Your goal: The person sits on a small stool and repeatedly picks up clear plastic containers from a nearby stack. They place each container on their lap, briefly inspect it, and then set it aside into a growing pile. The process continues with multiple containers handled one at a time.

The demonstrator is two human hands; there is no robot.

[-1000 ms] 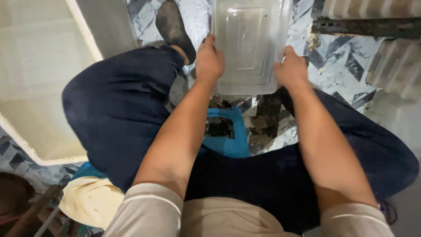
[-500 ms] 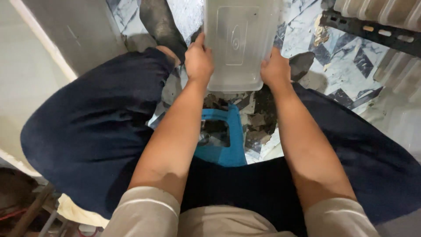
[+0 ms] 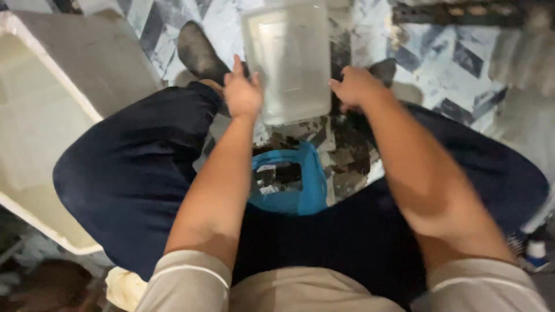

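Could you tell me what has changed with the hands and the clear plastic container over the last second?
Both hands have let go: the left hand and right hand earlier had a grip on the near corners of the clear container; now they are open beside it, fingers spread. The container lies on the patterned floor, further ahead. The person stays seated, and the blue stool and white tub are as before.

I see one clear rectangular plastic container (image 3: 287, 58), translucent with a frosted look and rounded corners, ahead of me on the patterned floor. It lies flat, long axis running away from me, between both open hands. Near short edge sits level with the fingertips; whether they touch it, can't tell — motion blur.
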